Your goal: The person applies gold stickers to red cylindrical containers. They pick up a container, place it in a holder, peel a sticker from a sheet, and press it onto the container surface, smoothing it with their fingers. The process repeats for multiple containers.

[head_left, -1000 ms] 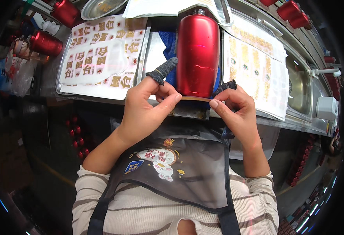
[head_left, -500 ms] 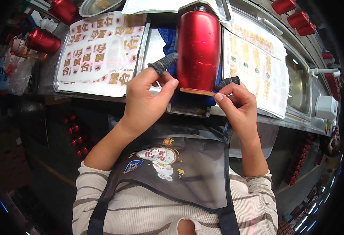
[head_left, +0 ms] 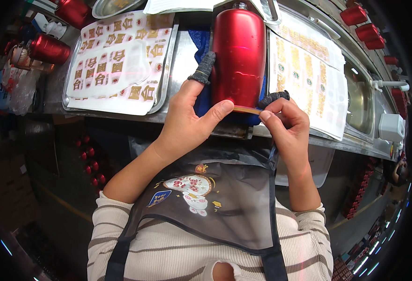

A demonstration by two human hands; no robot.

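A glossy red bottle lies on a blue cloth in front of me, neck pointing away and base toward me. A thin gold strip runs along the rim of its base. My left hand grips the bottle's left side, the index finger along it and the thumb on the strip's left end at the base. The strip's right end is pinched between thumb and index finger of my right hand. Dark fabric covers sit on a finger of each hand. The left hand's other fingers are partly hidden.
Left of the bottle, sheets of gold and red decals lie on a metal tray. More gold decal sheets lie to the right, beside a metal sink with a white tap. Other red bottles stand around. A metal bowl is far left.
My left thumb has slid right along the base rim, and the left index finger has straightened up against the bottle's side. The right hand still pinches the strip, barely moved.
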